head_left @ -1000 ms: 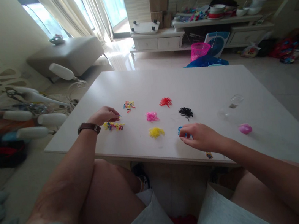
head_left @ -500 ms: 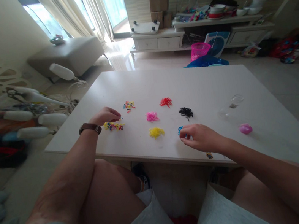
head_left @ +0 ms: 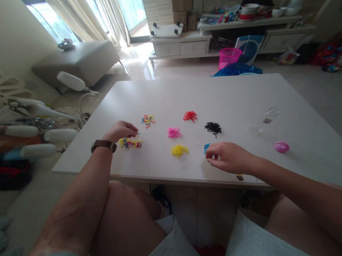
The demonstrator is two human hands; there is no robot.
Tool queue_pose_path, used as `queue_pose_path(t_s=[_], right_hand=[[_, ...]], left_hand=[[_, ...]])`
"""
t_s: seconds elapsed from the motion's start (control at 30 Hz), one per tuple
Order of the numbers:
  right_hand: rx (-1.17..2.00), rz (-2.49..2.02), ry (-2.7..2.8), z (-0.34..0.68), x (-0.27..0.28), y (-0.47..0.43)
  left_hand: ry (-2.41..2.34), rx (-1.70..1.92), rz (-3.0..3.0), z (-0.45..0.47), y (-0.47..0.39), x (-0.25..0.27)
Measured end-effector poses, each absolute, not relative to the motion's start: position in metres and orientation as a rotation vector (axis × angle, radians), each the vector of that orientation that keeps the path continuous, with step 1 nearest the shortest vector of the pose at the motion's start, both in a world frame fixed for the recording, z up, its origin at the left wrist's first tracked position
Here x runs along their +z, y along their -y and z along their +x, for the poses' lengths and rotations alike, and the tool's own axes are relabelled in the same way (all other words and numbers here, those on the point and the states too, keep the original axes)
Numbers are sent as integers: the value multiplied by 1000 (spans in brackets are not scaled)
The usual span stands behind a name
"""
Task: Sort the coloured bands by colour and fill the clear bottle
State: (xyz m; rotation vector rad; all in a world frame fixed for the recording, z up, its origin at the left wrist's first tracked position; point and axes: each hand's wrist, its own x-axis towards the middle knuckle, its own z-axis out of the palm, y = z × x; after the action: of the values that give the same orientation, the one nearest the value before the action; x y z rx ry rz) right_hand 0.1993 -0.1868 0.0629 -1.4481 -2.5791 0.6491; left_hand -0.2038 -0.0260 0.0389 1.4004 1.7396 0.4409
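Note:
My left hand (head_left: 121,131) is held over the left part of the table, thumb and fingers pinched on a small blue strip (head_left: 139,133). Just below it lies a mixed pile of yellow, red and blue pieces (head_left: 131,143). My right hand (head_left: 227,155) rests by a pile of blue strips (head_left: 206,147) and partly hides it. Its fingers are curled towards the thumb; whatever sits between the tips is not visible. Sorted piles lie between the hands: pink strips (head_left: 174,132), yellow strips (head_left: 179,150), red strips (head_left: 190,116) and black strips (head_left: 213,128).
Another mixed pile (head_left: 147,120) lies beyond my left hand. A small yellow-and-dark piece (head_left: 239,177) is near the front edge of the white table (head_left: 151,94). To the right are a purple rounded object (head_left: 281,147) and a clear bottle (head_left: 270,116). Lamp arms (head_left: 60,135) flank the left edge.
Both hands keep almost the same place and pose. The whole view has shifted very slightly; the piles look unchanged.

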Motion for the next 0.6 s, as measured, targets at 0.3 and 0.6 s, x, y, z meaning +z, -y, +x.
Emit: queue_pose_path(t_s=[0.3,0.6], right_hand=[[650,-1447,2595,200,63,187],[601,-1464,2552,197,62,185]], left_hand=[[-1730,504,1397,-205,25,40],[-1361,538,1535,-147,47,52]])
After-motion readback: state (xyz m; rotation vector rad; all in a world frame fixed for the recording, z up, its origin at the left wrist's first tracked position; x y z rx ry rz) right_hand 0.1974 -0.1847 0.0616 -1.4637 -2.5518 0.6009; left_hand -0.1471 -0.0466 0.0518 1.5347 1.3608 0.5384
